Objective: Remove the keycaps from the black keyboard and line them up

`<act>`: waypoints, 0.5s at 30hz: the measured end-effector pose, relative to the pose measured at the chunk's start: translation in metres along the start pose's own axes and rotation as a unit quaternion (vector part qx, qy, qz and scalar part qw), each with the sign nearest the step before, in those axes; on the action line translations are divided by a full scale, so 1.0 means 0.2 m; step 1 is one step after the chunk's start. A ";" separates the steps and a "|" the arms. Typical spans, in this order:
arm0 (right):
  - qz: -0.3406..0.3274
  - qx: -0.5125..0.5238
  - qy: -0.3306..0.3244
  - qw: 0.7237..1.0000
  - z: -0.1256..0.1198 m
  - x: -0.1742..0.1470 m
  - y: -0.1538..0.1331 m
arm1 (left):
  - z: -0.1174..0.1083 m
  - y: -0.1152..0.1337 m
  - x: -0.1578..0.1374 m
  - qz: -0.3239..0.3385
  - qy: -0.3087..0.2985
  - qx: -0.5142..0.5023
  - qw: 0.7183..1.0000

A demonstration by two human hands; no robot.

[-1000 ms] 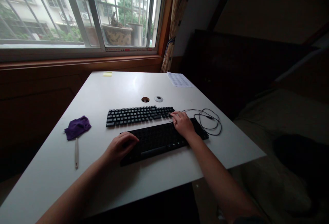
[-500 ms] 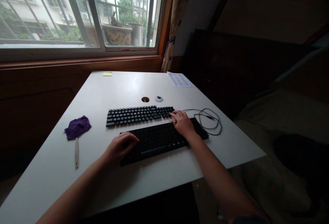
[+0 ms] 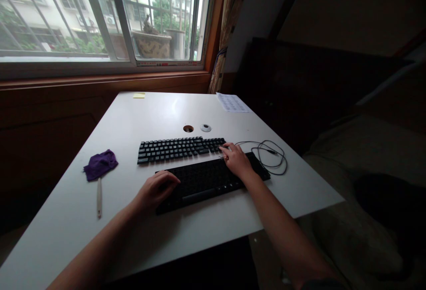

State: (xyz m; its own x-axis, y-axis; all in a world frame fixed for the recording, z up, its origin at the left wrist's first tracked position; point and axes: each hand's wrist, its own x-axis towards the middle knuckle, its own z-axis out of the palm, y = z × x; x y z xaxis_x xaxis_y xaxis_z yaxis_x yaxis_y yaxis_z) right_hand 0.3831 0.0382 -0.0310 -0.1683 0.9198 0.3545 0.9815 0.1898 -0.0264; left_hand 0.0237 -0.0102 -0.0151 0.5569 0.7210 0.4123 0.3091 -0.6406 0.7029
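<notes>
A black keyboard base (image 3: 206, 177), with its keys off over most of its dark surface, lies slightly slanted before me on the white table. My left hand (image 3: 159, 186) is curled over the base's left end and holds it. Just beyond the base, loose black keycaps (image 3: 169, 150) are laid out in rows like a keyboard. My right hand (image 3: 235, 159) reaches over the base to the right end of these rows. Its fingertips are pinched together at a keycap there, largely hidden by the fingers.
A coiled black cable (image 3: 282, 159) lies right of the base. On the left is a purple cloth (image 3: 100, 164) wrapped on a pale handle (image 3: 99, 199). Farther back are a round table hole (image 3: 188, 129), a ring-shaped cover (image 3: 205, 128), printed paper (image 3: 233, 103) and a yellow note (image 3: 139, 96).
</notes>
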 end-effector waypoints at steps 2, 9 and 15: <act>0.003 0.000 0.010 1.000 0.00 0.00 0.00 | 0.00 0.00 0.00 0.000 -0.001 0.002 1.000; 0.071 -0.019 0.038 0.997 -0.01 -0.02 0.02 | 0.00 -0.01 0.00 0.002 -0.002 0.001 1.000; 0.076 -0.026 0.018 0.997 -0.01 -0.02 0.01 | 0.00 -0.01 0.00 -0.001 -0.008 -0.002 1.000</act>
State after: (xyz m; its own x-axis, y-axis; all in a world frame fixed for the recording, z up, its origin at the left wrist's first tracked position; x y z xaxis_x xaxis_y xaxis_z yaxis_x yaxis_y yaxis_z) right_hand 0.3863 0.0336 -0.0303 -0.0155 0.9237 0.3829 0.9990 0.0307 -0.0336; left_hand 0.0226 -0.0092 -0.0170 0.5683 0.7177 0.4024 0.3067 -0.6386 0.7058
